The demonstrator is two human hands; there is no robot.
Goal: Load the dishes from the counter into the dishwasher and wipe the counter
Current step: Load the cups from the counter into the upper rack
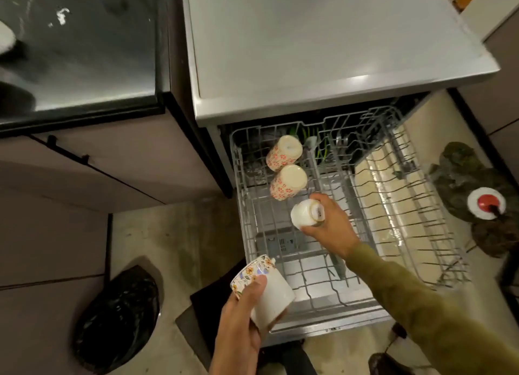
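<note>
The dishwasher's grey wire rack point(415, 206) is pulled out below the steel top point(309, 51). Two floral mugs point(284, 152) point(288, 181) lie upside down along its left row. My right hand point(331, 228) grips a white cup point(307, 213), bottom up, just in front of the second mug, over the rack. My left hand point(238, 329) holds a white mug with a floral rim point(266, 290), tilted, above the rack's front left corner.
The black counter point(78, 51) lies at the upper left with white smears and a pale object at its left edge. A black rubbish bag point(118, 318) sits on the floor to the left. A dark cloth with a red and white object point(486, 203) lies at the right.
</note>
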